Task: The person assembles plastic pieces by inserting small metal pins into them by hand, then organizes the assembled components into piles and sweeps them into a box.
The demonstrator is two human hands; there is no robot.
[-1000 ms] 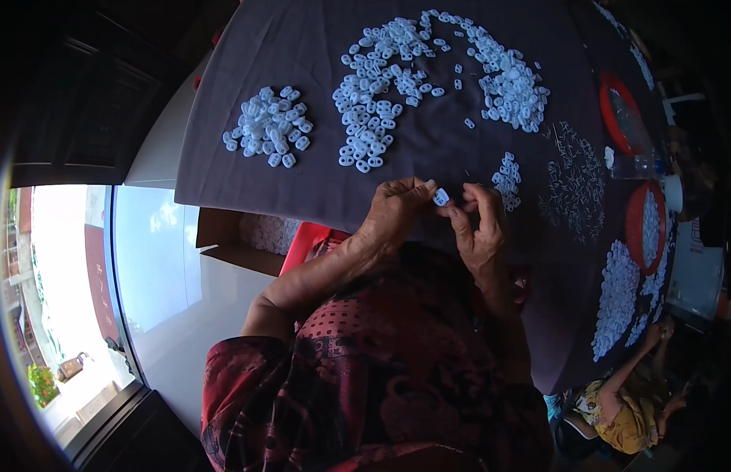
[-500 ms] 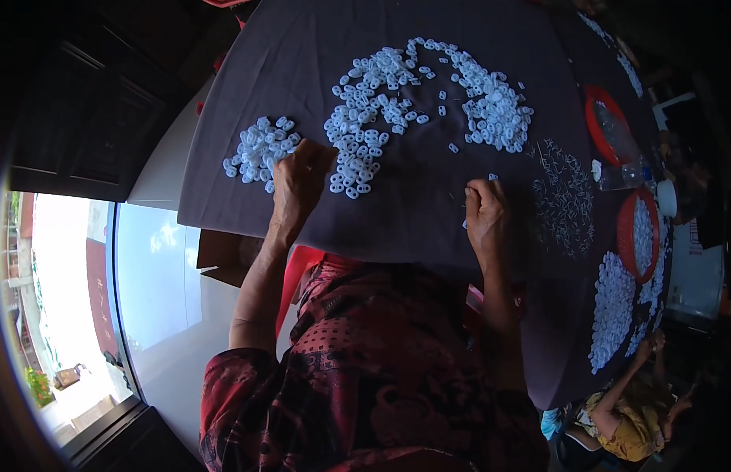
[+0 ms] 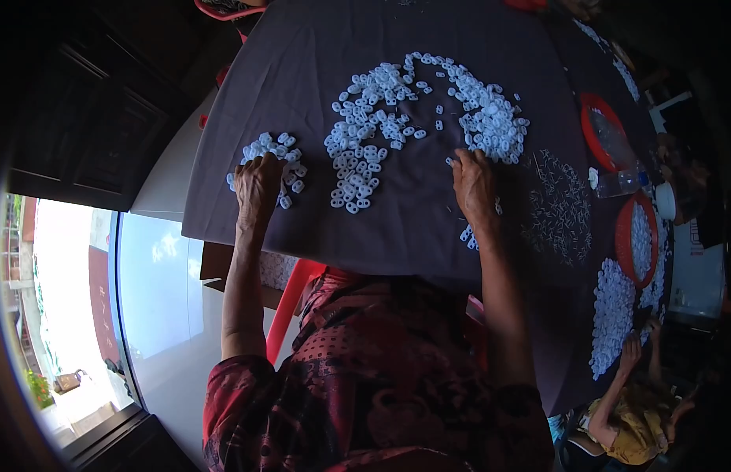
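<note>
Risk first: a careless sweep could push the small white pieces under the left hand (image 3: 257, 182) off the near table (image 3: 302, 71) edge just behind the fingers. That left hand's fingers curl loosely over the small left pile (image 3: 272, 161), touching it; a firm grip I cannot tell. The right hand (image 3: 473, 182) presses bent fingers at the near rim of the right pile (image 3: 487, 118). Beyond both fingertips spreads the middle scatter (image 3: 365, 149).

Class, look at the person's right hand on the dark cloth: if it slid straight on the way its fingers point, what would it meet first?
The right hand points up the cloth; it would probably run straight into the big heap of small white rings just beyond its fingertips.
</note>
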